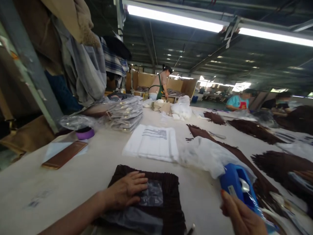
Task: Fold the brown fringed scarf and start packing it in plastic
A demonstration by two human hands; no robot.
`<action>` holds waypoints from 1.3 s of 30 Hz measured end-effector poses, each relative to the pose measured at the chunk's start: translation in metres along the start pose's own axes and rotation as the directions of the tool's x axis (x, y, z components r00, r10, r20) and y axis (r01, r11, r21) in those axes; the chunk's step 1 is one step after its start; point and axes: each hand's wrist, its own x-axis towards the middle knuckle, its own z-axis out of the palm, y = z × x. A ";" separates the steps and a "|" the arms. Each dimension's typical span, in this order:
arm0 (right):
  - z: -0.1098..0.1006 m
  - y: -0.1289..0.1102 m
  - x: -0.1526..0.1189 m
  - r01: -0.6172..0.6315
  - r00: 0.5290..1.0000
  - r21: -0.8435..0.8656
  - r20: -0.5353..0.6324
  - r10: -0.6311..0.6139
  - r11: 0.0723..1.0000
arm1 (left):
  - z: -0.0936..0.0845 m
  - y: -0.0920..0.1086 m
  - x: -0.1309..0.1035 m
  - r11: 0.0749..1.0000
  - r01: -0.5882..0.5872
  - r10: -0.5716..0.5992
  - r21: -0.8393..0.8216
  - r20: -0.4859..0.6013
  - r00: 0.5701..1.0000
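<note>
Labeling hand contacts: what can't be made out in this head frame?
- Right hand: cut off by the bottom edge; its hold on the blue tool is only partly seen.
- Folded brown fabric: partly covered by the left hand.
- Print on the white bags: too small to read.

A dark brown ribbed folded garment (156, 199) lies on a pale beige counter (85, 176), beside a bright blue tape dispenser (238, 187), white printed bags (153, 142), a purple tape roll (84, 133), a reddish-brown wallet (64, 154) and brown fringed scarves (251, 130).
</note>
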 end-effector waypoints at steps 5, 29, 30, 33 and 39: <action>0.091 -0.062 0.050 0.409 0.869 0.069 0.274 -0.412 0.910 | 0.005 -0.006 0.001 0.999 -0.042 0.042 0.017 -0.043 0.998; 0.184 -0.075 0.108 0.509 0.709 0.131 0.496 -0.501 0.851 | 0.016 -0.014 0.002 0.996 -0.057 0.050 -0.064 -0.098 0.994; 0.168 -0.084 0.093 0.500 0.643 0.267 0.522 -0.560 0.824 | 0.017 -0.013 0.002 0.996 -0.057 0.051 -0.067 -0.094 0.994; 0.132 -0.100 0.033 0.620 0.394 0.450 0.529 -0.751 0.642 | 0.017 -0.013 0.002 0.995 -0.056 0.049 -0.079 -0.095 0.994; 0.128 -0.092 -0.041 0.853 0.417 0.099 0.462 -0.783 0.512 | 0.015 -0.013 0.002 0.997 -0.061 0.056 -0.049 -0.085 0.995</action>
